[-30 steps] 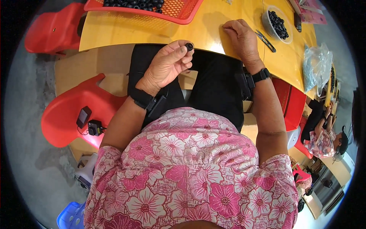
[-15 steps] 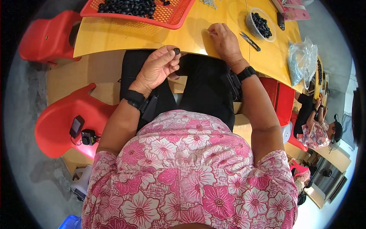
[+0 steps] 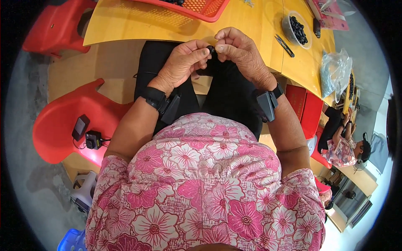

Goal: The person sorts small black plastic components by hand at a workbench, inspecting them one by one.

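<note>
My left hand [image 3: 182, 63] pinches a small round black part [image 3: 210, 49] with a hole in it between thumb and fingers, just off the table's near edge. Close against it is my right hand [image 3: 240, 53], thumb and fingertips pressed together at the part's right side. Whatever those fingertips hold, if anything, is too small to make out. To the right on the yellow table [image 3: 255, 21] lie thread snips [image 3: 284, 46]. Beyond them stands a clear plastic bowl [image 3: 287, 32] filled with similar black parts [image 3: 297, 31].
A red plastic basket [image 3: 211, 17] holds more black parts at the far left. A clear bag [image 3: 335, 73] and a dark phone [image 3: 317, 28] lie on the right. Red chairs [image 3: 63, 121] stand at left. Another person [image 3: 339, 150] sits far right.
My right hand has come off the tabletop and moved left and nearer, meeting the black part. My left hand has shifted slightly right, still pinching it. The whole view has tilted a little.
</note>
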### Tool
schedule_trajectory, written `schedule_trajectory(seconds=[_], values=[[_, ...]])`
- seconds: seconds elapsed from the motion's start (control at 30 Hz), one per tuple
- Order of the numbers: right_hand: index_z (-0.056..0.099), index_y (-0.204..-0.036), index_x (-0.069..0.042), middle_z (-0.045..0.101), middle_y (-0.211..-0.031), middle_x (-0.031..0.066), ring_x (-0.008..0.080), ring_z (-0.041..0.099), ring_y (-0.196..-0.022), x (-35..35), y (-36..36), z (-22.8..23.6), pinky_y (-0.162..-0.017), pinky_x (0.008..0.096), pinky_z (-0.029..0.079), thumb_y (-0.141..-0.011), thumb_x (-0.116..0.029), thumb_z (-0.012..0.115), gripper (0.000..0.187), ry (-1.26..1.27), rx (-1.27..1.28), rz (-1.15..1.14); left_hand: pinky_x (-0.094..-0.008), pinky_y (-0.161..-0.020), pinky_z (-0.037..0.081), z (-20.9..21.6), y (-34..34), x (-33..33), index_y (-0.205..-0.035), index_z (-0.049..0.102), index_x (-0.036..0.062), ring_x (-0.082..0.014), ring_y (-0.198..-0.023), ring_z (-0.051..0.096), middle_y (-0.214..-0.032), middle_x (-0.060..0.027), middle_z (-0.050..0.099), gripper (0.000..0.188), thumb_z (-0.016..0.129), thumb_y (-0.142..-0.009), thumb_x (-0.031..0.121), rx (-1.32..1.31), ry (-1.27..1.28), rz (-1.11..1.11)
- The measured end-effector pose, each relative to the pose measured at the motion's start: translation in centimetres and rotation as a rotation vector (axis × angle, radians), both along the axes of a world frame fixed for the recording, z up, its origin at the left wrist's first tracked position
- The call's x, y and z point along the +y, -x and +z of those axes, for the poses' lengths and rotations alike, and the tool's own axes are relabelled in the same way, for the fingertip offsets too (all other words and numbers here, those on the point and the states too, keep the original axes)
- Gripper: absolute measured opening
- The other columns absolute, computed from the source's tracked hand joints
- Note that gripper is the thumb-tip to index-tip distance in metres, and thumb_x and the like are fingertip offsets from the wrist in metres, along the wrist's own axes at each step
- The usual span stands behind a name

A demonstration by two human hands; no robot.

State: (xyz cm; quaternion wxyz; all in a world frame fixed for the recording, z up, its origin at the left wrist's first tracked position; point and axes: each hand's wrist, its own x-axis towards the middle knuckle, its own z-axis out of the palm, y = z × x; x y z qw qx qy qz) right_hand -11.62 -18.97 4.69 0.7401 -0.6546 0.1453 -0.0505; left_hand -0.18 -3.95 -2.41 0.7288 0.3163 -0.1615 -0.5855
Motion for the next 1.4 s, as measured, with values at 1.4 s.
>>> schedule_trajectory(seconds=[1.4], values=[[0.068, -0.093, -0.005, 0.065, -0.084, 0.0097, 0.0214, 0.063, -0.075, -3.3, -6.5, 6.0, -0.068, 0.0309, 0.05, -0.08, -0.005, 0.063, 0.014, 1.118, -0.106, -0.119, -0.0221, -0.062, 0.042, 0.2, -0.5, -0.1, -0.099, 0.058, 0.0094, -0.0085, -0.067, 0.048, -0.076, 0.0022, 0.05, 0.017, 0.063, -0.088, 0.021, 0.198, 0.075, -0.065]])
